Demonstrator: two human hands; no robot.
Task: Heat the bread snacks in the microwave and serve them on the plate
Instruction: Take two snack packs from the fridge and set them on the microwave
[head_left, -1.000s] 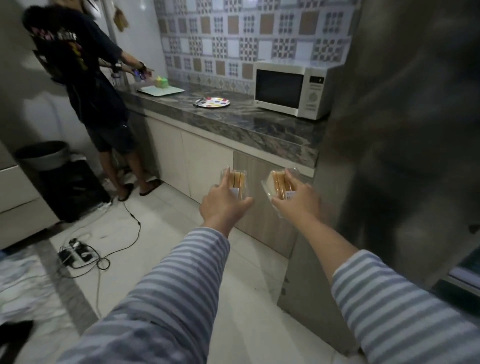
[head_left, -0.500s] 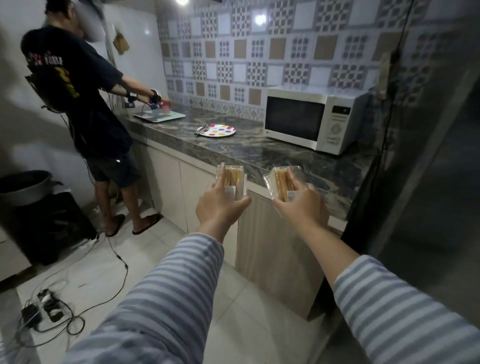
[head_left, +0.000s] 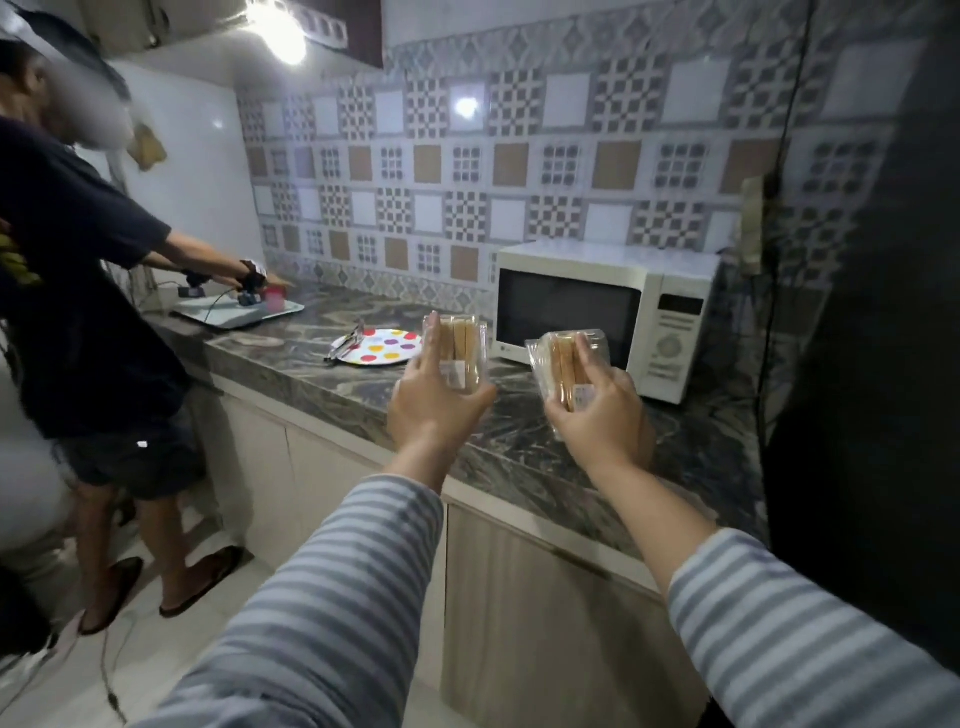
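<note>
Bread snacks in two clear plastic packs, held up over the front edge of the stone countertop (head_left: 519, 457). Left pack (head_left: 460, 349) upright, gripped by the left hand (head_left: 434, 402), thumb curled against its right side, index finger stretched up its left face. Right pack (head_left: 569, 364) tilted a little to the left, gripped by the right hand (head_left: 597, 415), index finger laid up along its front, remaining fingers wrapped behind, so their exact lie cannot be told. Both packs in the air, apart from each other, neither touching the countertop. Grey-and-white striped sleeves (head_left: 322, 597) on both forearms in the foreground.

Farther back on the countertop, left of the packs, a round plate (head_left: 389, 347) with coloured dots, metal tongs (head_left: 345, 344) resting on its left rim. Toward the right rear corner, against the patterned tile wall, a white microwave (head_left: 602, 317), door closed, control panel on its right side. Right of it, a dark upright surface, too dim to identify.

Near the left far end of the countertop, a pale tray (head_left: 239, 314) with a small pink cup on it. Beside that end, another person (head_left: 88, 312) in a dark shirt, dark shorts and sandals, reaching both arms over the tray.
</note>
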